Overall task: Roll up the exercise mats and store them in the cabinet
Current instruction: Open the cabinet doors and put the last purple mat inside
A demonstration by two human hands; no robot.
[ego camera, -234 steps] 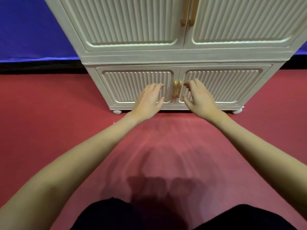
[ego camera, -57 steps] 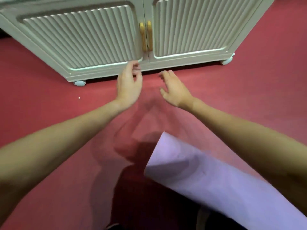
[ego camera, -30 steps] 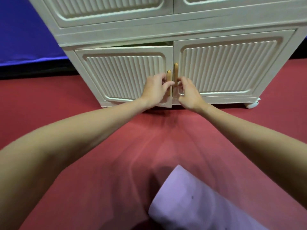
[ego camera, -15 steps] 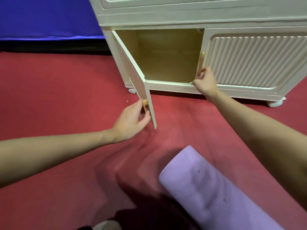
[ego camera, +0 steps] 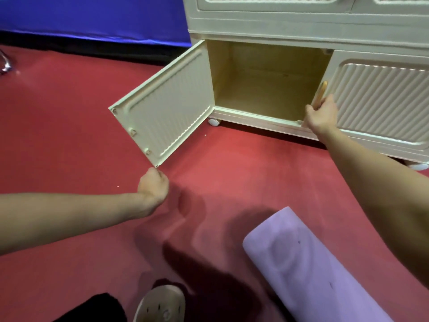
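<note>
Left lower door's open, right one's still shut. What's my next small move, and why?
Probably pull the right lower door open: the right hand grips its handle, the left lower door already stands wide, and the rolled purple mat lies on the floor waiting.

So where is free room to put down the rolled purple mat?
Free: the open lower-left compartment of the cream ribbed cabinet, between the swung-out left door and the right hand on the right door's handle; also red carpet before it.
</note>
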